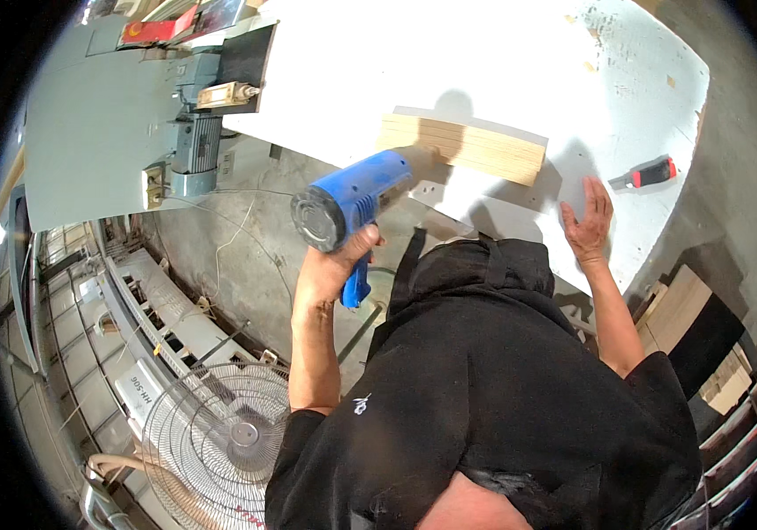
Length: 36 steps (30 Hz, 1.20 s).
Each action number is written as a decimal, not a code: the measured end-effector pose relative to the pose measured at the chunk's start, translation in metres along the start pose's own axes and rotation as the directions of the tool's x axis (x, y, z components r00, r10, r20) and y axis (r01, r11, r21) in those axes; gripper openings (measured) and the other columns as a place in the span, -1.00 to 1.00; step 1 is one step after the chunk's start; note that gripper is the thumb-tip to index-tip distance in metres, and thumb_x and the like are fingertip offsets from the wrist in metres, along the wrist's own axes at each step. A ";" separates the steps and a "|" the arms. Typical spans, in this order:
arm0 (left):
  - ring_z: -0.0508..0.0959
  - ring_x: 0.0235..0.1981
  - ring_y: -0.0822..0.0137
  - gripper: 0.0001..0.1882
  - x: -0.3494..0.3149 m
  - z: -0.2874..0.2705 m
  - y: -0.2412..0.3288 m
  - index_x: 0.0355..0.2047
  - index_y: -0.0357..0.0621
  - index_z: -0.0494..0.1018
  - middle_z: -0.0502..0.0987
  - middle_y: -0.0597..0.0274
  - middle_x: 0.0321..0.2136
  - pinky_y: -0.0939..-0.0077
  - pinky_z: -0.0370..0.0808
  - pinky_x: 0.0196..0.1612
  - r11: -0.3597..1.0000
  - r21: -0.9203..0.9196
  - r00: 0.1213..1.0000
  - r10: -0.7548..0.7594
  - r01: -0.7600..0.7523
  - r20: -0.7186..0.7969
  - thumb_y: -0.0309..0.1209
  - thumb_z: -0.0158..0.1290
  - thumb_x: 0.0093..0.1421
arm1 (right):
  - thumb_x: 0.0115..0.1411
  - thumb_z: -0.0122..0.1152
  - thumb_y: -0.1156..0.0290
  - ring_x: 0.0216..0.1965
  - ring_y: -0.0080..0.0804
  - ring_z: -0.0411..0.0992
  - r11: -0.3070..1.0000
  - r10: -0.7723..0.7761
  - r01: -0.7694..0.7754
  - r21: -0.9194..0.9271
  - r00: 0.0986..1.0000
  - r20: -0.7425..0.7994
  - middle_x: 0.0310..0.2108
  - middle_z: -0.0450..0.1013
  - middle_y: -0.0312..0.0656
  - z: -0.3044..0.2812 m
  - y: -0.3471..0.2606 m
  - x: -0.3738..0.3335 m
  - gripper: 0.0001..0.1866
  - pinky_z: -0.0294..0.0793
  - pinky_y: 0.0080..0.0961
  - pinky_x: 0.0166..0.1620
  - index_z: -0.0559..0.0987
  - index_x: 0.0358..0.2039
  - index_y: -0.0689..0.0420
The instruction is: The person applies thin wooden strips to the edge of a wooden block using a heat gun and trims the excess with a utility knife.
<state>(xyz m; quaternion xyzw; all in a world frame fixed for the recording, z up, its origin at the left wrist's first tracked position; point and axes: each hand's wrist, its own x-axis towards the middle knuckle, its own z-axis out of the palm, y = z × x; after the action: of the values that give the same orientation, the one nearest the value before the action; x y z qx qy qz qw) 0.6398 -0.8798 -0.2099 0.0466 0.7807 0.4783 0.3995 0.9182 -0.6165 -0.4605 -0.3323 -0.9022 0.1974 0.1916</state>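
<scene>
My left hand [349, 253] is wrapped around the grip of a blue heat gun [356, 196] with a black rear cap. Its metal nozzle points at a light wooden board [484, 152] with lengthwise lines, lying on a white table [361, 53] near its front edge. Whether the nozzle touches the board cannot be told. To the right of the board, my right hand [587, 225] rests open on the tabletop, fingers stretched out. Just beyond its fingertips lies a tool with a red and black handle [657, 171]; its narrow grey end is partly in shadow.
A grey machine with a motor [195, 146] stands at the left, with cords trailing over the floor. A wire-caged fan [241, 433] is at the lower left. Wooden panels [683, 309] lean by the table's right side.
</scene>
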 end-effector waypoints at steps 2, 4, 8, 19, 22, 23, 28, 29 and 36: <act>0.49 -0.40 0.40 -0.52 0.000 0.010 -0.004 -0.08 -0.26 0.42 0.52 0.24 -0.35 0.49 0.48 -0.36 0.999 0.009 0.996 -0.046 0.046 0.077 -0.28 0.31 0.07 | 0.14 0.22 0.13 0.23 -0.12 0.15 1.000 0.000 0.000 -0.005 1.000 -0.001 0.18 0.23 -0.07 -0.001 -0.001 0.001 -0.31 0.10 -0.22 0.27 0.29 0.21 0.20; 0.47 -0.39 0.41 -0.52 -0.003 0.029 0.004 -0.08 -0.27 0.41 0.50 0.27 -0.35 0.48 0.48 -0.36 0.997 0.015 0.986 -0.078 0.077 0.146 -0.32 0.32 0.06 | 0.12 0.24 0.15 0.23 -0.12 0.15 1.000 0.005 -0.006 0.010 1.000 0.010 0.18 0.23 -0.07 -0.003 -0.003 0.001 -0.30 0.10 -0.22 0.27 0.29 0.21 0.20; 0.50 -0.31 0.39 -0.50 0.001 0.054 0.008 -0.03 -0.30 0.39 0.51 0.20 -0.28 0.44 0.51 -0.29 0.992 0.098 0.945 -0.102 0.074 0.310 -0.33 0.30 0.08 | 0.10 0.26 0.18 0.23 -0.12 0.15 1.000 0.010 -0.010 0.012 1.000 0.000 0.18 0.23 -0.08 -0.003 -0.002 0.001 -0.30 0.10 -0.22 0.28 0.29 0.20 0.20; 0.50 -0.04 0.26 -0.43 0.017 0.090 0.027 0.01 -0.29 0.38 0.54 0.09 -0.10 0.30 0.47 0.01 0.964 0.232 0.935 0.038 -0.127 0.354 -0.27 0.31 0.07 | 0.12 0.22 0.11 0.25 -0.14 0.12 1.000 0.030 -0.030 0.003 1.000 0.004 0.19 0.21 -0.08 -0.002 0.000 0.000 -0.29 0.08 -0.20 0.29 0.29 0.21 0.19; 0.50 -0.04 0.26 -0.44 0.022 0.087 0.024 0.01 -0.28 0.39 0.55 0.08 -0.11 0.31 0.47 0.00 0.960 0.241 0.945 0.059 -0.142 0.323 -0.26 0.31 0.07 | 0.11 0.23 0.12 0.25 -0.15 0.12 1.000 0.023 -0.023 0.009 1.000 0.002 0.19 0.21 -0.08 -0.004 -0.001 0.001 -0.29 0.08 -0.21 0.29 0.29 0.21 0.18; 0.50 -0.04 0.26 -0.44 0.024 0.082 0.021 0.01 -0.28 0.39 0.55 0.08 -0.11 0.31 0.47 0.00 0.960 0.243 0.946 0.057 -0.140 0.318 -0.26 0.31 0.07 | 0.10 0.24 0.13 0.25 -0.15 0.12 1.000 0.010 -0.010 0.012 1.000 0.003 0.19 0.22 -0.09 -0.004 -0.003 0.003 -0.29 0.08 -0.21 0.29 0.28 0.21 0.18; 0.51 -0.33 0.41 -0.54 0.027 0.058 0.020 -0.09 -0.26 0.42 0.53 0.23 -0.31 0.45 0.50 -0.31 0.983 0.176 0.975 0.004 -0.044 0.223 -0.29 0.30 0.09 | 0.09 0.26 0.16 0.25 -0.14 0.12 0.999 0.022 -0.023 0.041 1.000 0.008 0.19 0.23 -0.08 -0.002 -0.001 0.001 -0.29 0.08 -0.22 0.29 0.29 0.21 0.18; 0.51 -0.33 0.41 -0.54 0.026 0.054 0.020 -0.09 -0.26 0.42 0.53 0.23 -0.31 0.45 0.50 -0.31 0.982 0.183 0.978 0.004 -0.044 0.209 -0.29 0.30 0.09 | 0.09 0.26 0.16 0.25 -0.13 0.13 0.999 0.018 -0.018 0.031 1.000 -0.001 0.19 0.23 -0.08 -0.002 -0.001 0.001 -0.29 0.08 -0.22 0.29 0.29 0.21 0.18; 0.52 -0.45 0.36 -0.49 0.028 0.022 0.011 -0.12 -0.27 0.44 0.55 0.17 -0.41 0.47 0.46 -0.40 0.993 0.070 0.995 0.092 -0.094 0.040 -0.17 0.31 0.05 | 0.11 0.24 0.17 0.25 -0.11 0.13 1.000 0.014 -0.014 0.026 1.000 0.019 0.19 0.23 -0.06 -0.004 -0.003 0.002 -0.30 0.08 -0.21 0.28 0.28 0.22 0.18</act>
<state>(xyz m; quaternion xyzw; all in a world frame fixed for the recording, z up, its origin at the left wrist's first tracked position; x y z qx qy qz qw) 0.6320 -0.8451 -0.2224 0.1060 0.7871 0.4669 0.3889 0.9168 -0.6165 -0.4553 -0.3343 -0.8989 0.2137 0.1858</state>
